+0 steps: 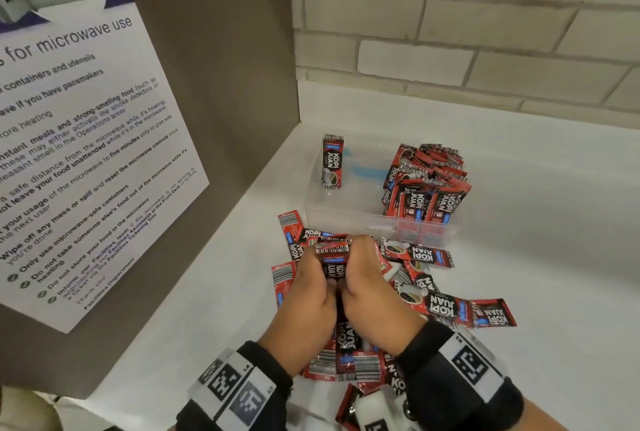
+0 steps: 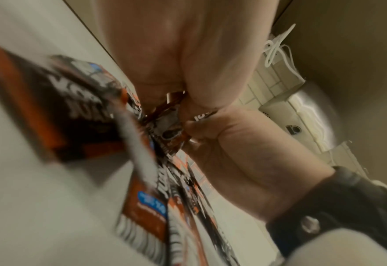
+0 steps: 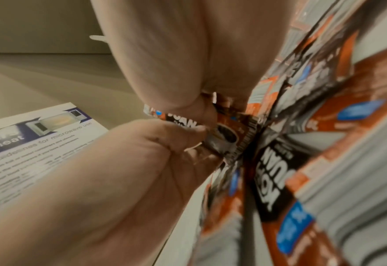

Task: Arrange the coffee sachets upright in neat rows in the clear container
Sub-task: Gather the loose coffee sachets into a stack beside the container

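Both of my hands meet in front of the clear container (image 1: pixel 337 214) and grip one bundle of red-and-black coffee sachets (image 1: pixel 333 259) between them. My left hand (image 1: pixel 316 266) holds the bundle's left side and my right hand (image 1: pixel 361 259) its right side. The wrist views show the bundle (image 2: pixel 168 126) (image 3: pixel 226 137) squeezed between curled fingers of the left hand (image 2: pixel 165 59) and the right hand (image 3: pixel 176 59). In the container, one sachet (image 1: pixel 332 162) stands upright at the back left. A packed group of sachets (image 1: pixel 427 185) fills its right end. Several loose sachets (image 1: pixel 450 307) lie on the counter around my wrists.
The white counter (image 1: pixel 540 240) stretches to the right. A brown panel with a microwave-use poster (image 1: pixel 86 153) stands close on the left. A pale brick wall (image 1: pixel 485 32) rises behind the container.
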The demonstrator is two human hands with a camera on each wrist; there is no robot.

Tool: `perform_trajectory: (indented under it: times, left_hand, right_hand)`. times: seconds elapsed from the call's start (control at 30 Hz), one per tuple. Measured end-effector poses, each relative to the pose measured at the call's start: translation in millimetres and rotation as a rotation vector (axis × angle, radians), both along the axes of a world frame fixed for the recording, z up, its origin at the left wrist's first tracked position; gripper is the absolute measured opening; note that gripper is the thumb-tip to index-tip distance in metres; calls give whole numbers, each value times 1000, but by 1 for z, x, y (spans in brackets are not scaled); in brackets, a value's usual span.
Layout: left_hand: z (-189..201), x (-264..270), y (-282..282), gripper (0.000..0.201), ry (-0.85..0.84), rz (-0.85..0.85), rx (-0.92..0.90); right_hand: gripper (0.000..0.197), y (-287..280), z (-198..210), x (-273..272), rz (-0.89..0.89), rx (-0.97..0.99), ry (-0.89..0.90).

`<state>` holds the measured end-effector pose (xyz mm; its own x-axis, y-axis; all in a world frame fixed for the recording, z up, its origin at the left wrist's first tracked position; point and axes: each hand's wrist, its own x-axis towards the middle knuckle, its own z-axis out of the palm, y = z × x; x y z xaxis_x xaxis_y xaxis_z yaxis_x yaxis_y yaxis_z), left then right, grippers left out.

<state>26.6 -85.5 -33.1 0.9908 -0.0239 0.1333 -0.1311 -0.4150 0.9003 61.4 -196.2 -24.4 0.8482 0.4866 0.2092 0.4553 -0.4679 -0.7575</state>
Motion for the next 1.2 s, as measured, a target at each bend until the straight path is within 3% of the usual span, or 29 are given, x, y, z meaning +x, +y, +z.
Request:
perform_trajectory:
  times: [0.17,0.27,0.43,0.5,0.63,0.8,0.97,1.07,1.2]
  left_hand:
    - [9,2,2,42,-36,-8,-14]
    - [12,7,6,34,-115,-22,33]
    - [11,23,9,21,-254,-38,267]
    - [21,27,8,25,-284,-53,227]
    - [48,33,3,55,-264,-95,88]
    - [65,55,12,63,-91,-115,-58]
    - [81,92,17,65,-18,-41,-140]
    - [81,111,5,64,98,-97,-108]
    - [76,127,-12,64,192,-183,63]
  right_hand:
    - [66,-3,13,-3,11,53,51]
    - [72,-4,31,-5,64,49,-125]
    - [53,-2,57,3,36,-234,-461]
    - [47,-2,63,9,27,-317,-532]
    - [42,-11,74,26,89,-333,-558]
    - [33,-53,92,58,57,-81,-468]
    - [46,-103,92,86,-68,-32,-276]
    - [46,-110,83,93,-135,2,-137]
    - [38,-98,77,96,-174,123,-82]
